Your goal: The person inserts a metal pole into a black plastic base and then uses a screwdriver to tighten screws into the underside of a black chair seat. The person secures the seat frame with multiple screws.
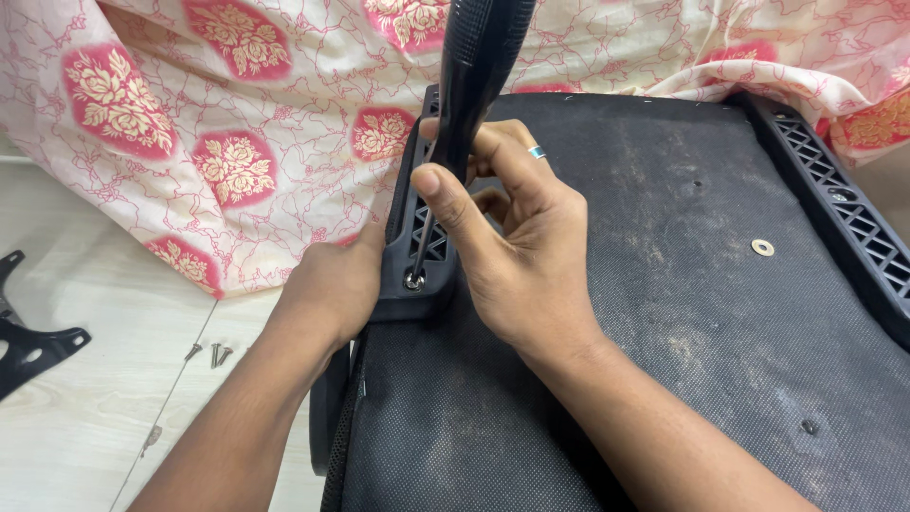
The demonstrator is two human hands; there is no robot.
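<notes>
A black-handled screwdriver [471, 71] is held upright, its steel tip seated in a screw [414, 280] on the black lattice armrest bracket [424, 237] at the left edge of the upturned chair seat [682, 284]. The right hand [507, 251] is closed around the ribbed handle. The left hand [332, 289] is closed against the bracket's side. The seat underside is covered in coarse, dusty black fabric.

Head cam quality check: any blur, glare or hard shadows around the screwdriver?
Head view: lighting soft and even, no glare; screwdriver handle slightly soft up close, its tip at the screw sharp; right hand and left hand crisp; faint shadow beneath them.
</notes>
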